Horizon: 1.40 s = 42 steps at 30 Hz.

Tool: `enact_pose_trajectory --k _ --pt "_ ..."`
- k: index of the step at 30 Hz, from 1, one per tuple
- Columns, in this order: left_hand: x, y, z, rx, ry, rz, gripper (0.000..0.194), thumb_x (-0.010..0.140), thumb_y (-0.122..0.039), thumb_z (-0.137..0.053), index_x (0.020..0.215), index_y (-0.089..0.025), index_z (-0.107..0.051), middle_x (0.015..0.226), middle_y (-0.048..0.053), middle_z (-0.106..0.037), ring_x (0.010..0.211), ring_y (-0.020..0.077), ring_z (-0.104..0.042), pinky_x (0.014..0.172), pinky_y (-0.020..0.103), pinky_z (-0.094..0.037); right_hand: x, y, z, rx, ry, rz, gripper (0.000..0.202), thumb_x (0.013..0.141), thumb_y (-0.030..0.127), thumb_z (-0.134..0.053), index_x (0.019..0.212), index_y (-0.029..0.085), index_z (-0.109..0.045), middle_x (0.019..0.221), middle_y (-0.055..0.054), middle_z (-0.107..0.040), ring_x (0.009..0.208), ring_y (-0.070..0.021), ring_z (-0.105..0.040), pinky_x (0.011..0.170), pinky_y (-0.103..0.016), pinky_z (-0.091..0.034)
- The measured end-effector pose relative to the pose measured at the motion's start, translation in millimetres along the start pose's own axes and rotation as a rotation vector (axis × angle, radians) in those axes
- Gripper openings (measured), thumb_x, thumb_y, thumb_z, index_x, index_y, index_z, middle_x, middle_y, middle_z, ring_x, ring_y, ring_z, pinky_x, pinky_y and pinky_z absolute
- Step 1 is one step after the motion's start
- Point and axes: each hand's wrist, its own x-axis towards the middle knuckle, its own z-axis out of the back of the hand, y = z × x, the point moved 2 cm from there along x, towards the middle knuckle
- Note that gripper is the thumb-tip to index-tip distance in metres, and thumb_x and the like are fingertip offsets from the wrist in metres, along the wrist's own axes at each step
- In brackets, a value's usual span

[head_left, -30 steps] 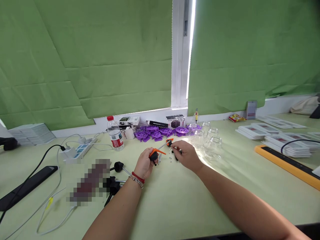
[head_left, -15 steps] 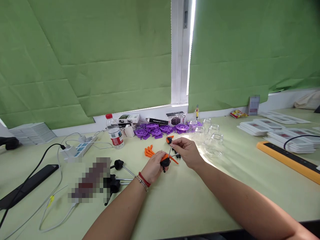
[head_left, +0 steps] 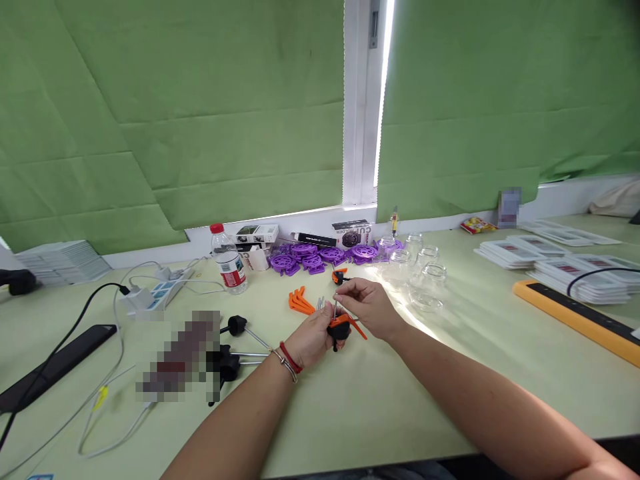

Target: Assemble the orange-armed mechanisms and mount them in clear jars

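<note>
My left hand (head_left: 311, 339) is closed around a black plastic piece with an orange lever (head_left: 341, 328), the lever slanting down to the right. Above it my right hand (head_left: 373, 308) pinches a thin metal pin (head_left: 335, 307) that stands almost upright at the piece's top; whether its lower end sits inside cannot be made out. Loose orange levers (head_left: 301, 301) lie just beyond my left hand, beside several short metal pins (head_left: 320, 304). Farther back rests another black and orange piece (head_left: 339, 276). Black heads with metal rods (head_left: 229, 365) lie left of my left forearm.
Purple plastic parts (head_left: 303, 257) are heaped along the wall near small boxes (head_left: 353, 235). A water bottle (head_left: 230, 261) stands left of them, glass jars (head_left: 427, 287) to the right. An orange-black bar (head_left: 575, 321) and white card stacks (head_left: 580, 279) lie far right; cables and a power strip (head_left: 167, 290) left.
The black and orange piece has shifted slightly right and down and turned in my left hand. My right hand has moved a little left, and the pin stands more upright over the piece.
</note>
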Motion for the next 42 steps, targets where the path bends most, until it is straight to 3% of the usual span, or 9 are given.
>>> enact_pose_trajectory --k 7,13,17,24,28,32,34,38,42 --pt "-0.1 -4.1 1.6 -0.04 -0.058 -0.026 0.047 0.078 -0.064 -0.051 0.075 -0.017 -0.056 0.061 0.002 -0.055 0.05 0.0116 -0.046 0.052 0.027 -0.035 -3.3 -11.8 -2.6 -0.17 0.207 0.008 0.013 0.078 0.031 -0.061 0.08 0.018 -0.064 0.063 0.0 -0.062 0.05 -0.0127 -0.058 0.049 -0.026 -0.048" --pt "2.1 -2.6 9.6 -0.085 -0.083 -0.058 0.046 0.076 -0.061 -0.056 0.076 -0.016 -0.06 0.067 0.005 -0.059 0.053 0.0133 -0.047 0.054 0.029 -0.036 -6.7 4.3 -5.9 -0.64 0.297 0.364 0.014 0.079 0.015 -0.056 0.075 0.02 -0.069 0.081 -0.003 -0.068 0.078 -0.0168 -0.06 0.079 -0.032 -0.046" --pt "3.0 -1.9 11.9 -0.086 -0.1 -0.058 0.046 0.077 -0.061 -0.055 0.084 -0.016 -0.063 0.068 0.004 -0.059 0.057 0.0135 -0.048 0.055 0.028 -0.038 -5.5 5.8 -5.4 -0.729 0.387 0.453 0.013 0.08 0.016 -0.058 0.084 0.021 -0.069 0.091 -0.004 -0.069 0.088 -0.0183 -0.057 0.083 -0.033 -0.043" --pt "6.0 -8.2 17.1 -0.178 -0.203 -0.098 0.027 0.082 -0.041 -0.06 0.084 -0.014 -0.059 0.068 0.001 -0.057 0.057 0.0114 -0.051 0.055 0.026 -0.043 -3.5 2.8 0.9 -0.752 0.275 0.56 0.02 0.078 0.02 -0.06 0.098 0.021 -0.065 0.105 -0.009 -0.061 0.098 -0.0212 -0.054 0.09 -0.04 -0.04" --pt "6.4 -21.3 23.3 -0.323 -0.312 -0.187 0.02 0.086 -0.032 -0.054 0.082 -0.013 -0.058 0.071 0.004 -0.058 0.058 0.0119 -0.054 0.064 0.029 -0.049 0.2 -6.1 4.2 -0.661 0.097 0.331 0.016 0.078 0.028 -0.06 0.09 0.018 -0.061 0.091 -0.007 -0.062 0.082 -0.0184 -0.056 0.073 -0.033 -0.046" --pt "5.2 -27.8 25.6 -0.454 -0.337 -0.188 0.019 0.087 -0.03 -0.051 0.083 -0.012 -0.059 0.079 0.008 -0.062 0.072 0.0154 -0.061 0.073 0.03 -0.051 -1.6 -29.3 -6.3 -0.336 0.306 -0.179 0.023 0.082 0.039 -0.055 0.086 0.017 -0.058 0.074 -0.003 -0.063 0.061 -0.0121 -0.055 0.053 -0.023 -0.043" --pt "5.3 -26.6 25.5 -0.457 -0.31 -0.183 0.019 0.086 -0.029 -0.052 0.084 -0.012 -0.061 0.082 0.009 -0.063 0.079 0.0172 -0.062 0.074 0.03 -0.05 -4.9 -35.9 -13.3 -0.178 0.377 -0.316 0.024 0.083 0.04 -0.054 0.079 0.016 -0.056 0.07 -0.002 -0.062 0.055 -0.0096 -0.052 0.049 -0.021 -0.041" --pt "5.9 -22.7 28.4 -0.336 -0.28 -0.219 0.017 0.082 -0.027 -0.056 0.085 -0.012 -0.064 0.083 0.009 -0.065 0.081 0.0183 -0.062 0.071 0.029 -0.049 -7.7 -35.9 -17.5 -0.139 0.384 -0.35 0.019 0.083 0.033 -0.055 0.073 0.017 -0.051 0.063 0.002 -0.058 0.048 -0.0072 -0.044 0.048 -0.02 -0.037" --pt "5.2 -22.6 35.6 -0.175 -0.295 -0.161 0.021 0.079 -0.032 -0.061 0.086 -0.013 -0.066 0.089 0.011 -0.067 0.08 0.0203 -0.063 0.067 0.03 -0.049 -4.3 -33.5 -9.9 -0.38 0.4 -0.288 0.018 0.085 0.023 -0.048 0.069 0.017 -0.051 0.062 0.002 -0.056 0.052 -0.0081 -0.043 0.053 -0.021 -0.037"
